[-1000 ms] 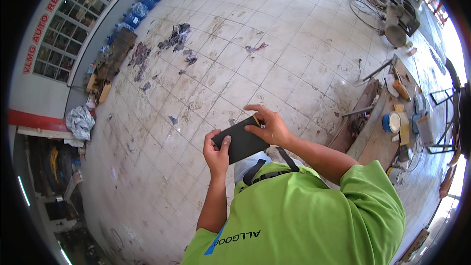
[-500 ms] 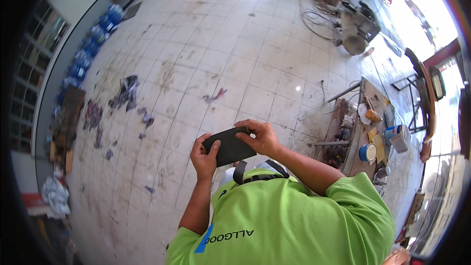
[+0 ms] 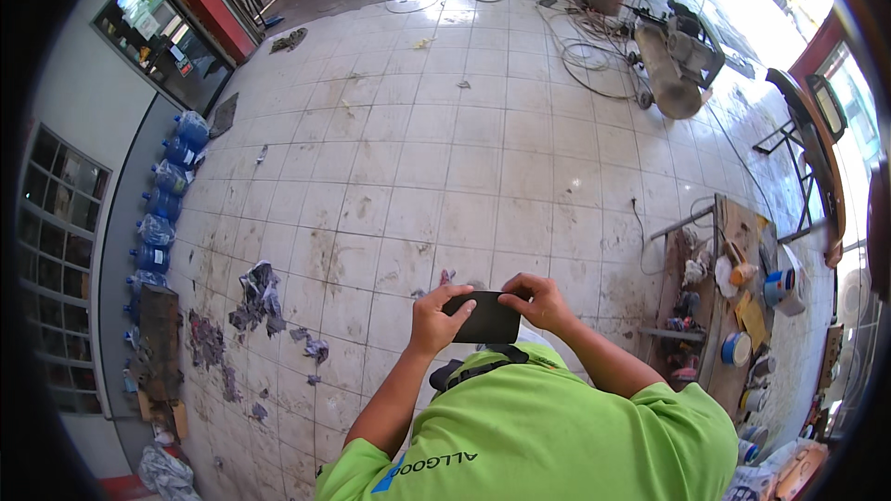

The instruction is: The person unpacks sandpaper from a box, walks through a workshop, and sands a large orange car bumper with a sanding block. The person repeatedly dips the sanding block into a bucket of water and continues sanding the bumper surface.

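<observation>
Dark flat panel: the rectangular piece is up in the air in front of the wearer's green shirt, above the tiled floor.
Left grip: the left hand holds the panel's left end, thumb lying on its face.
Right grip: the right hand pinches its upper right corner, thumb and forefinger close together.
Bench: over to the right, the wooden bench carries a yellow sheet mid-top, a blue can by its right edge.
Floor litter: dark cloth scraps lie to the left.
</observation>
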`<state>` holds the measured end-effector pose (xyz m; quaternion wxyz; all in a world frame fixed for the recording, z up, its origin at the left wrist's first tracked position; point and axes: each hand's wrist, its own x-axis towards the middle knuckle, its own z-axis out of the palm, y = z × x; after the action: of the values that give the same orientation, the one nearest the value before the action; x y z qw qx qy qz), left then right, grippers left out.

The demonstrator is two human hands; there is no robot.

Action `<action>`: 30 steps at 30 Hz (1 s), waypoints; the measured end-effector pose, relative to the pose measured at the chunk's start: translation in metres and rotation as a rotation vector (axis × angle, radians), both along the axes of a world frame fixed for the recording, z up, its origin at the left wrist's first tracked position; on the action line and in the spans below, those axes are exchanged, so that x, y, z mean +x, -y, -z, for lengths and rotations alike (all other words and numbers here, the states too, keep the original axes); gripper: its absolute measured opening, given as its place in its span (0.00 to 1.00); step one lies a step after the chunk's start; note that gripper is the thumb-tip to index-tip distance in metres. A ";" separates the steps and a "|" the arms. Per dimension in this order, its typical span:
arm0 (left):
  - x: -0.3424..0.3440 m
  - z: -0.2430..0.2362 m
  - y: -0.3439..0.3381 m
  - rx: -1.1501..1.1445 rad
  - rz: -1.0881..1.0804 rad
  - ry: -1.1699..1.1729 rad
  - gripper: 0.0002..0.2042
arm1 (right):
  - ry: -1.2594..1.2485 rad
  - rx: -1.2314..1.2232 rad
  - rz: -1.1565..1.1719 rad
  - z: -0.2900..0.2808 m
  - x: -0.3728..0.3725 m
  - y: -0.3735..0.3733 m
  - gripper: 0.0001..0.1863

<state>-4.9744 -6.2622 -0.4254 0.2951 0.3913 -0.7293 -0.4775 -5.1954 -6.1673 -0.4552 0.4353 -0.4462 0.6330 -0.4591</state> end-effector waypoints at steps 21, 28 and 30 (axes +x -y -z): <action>-0.040 0.017 0.632 0.188 -0.657 -0.509 0.20 | -0.172 -0.085 -0.406 -0.069 -0.056 0.750 0.21; -0.134 0.003 0.866 0.266 -0.296 -0.391 0.23 | -0.038 -0.104 -0.111 -0.054 -0.149 0.915 0.15; -0.160 0.017 0.928 0.187 -0.217 -0.272 0.21 | -0.060 -0.111 -0.054 -0.044 -0.177 0.958 0.13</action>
<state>-5.1344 -7.1900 -0.4423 0.4030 0.4252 -0.5886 -0.5571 -5.3720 -7.1258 -0.4115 0.4028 -0.5000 0.6073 -0.4679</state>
